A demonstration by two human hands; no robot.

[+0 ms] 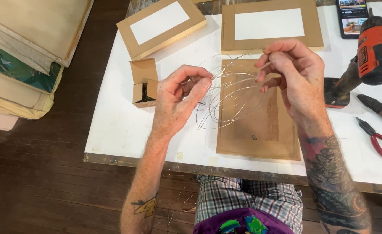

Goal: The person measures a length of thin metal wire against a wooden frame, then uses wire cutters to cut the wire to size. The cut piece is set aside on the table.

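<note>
Left hand (178, 97) raised over the white table (121, 125), thumb and fingertips pinched together on one side of a loose coil of thin silvery wire (230, 93). Right hand (292, 76) lifted a little higher, fingers curled and closed on the far side of the same coil, near its top. Wire loops hanging between the two hands, spread wide and springy, above a flat brown frame back (256, 134) lying on the table just under them.

Beside the left hand, a small open cardboard box (144, 84) with dark small parts inside. Farther up the table, two more brown frames with white panels: a thick one (160, 26) set at an angle and a flat one (271, 24) next to it. To the right, an orange and black cordless drill (370, 54) standing on its base, with two red-handled pliers (379, 123) lying near it. A phone (352, 17) with a lit screen at the top edge. Stacked canvases (22, 56) on the dark wooden floor (48, 173) at left.
</note>
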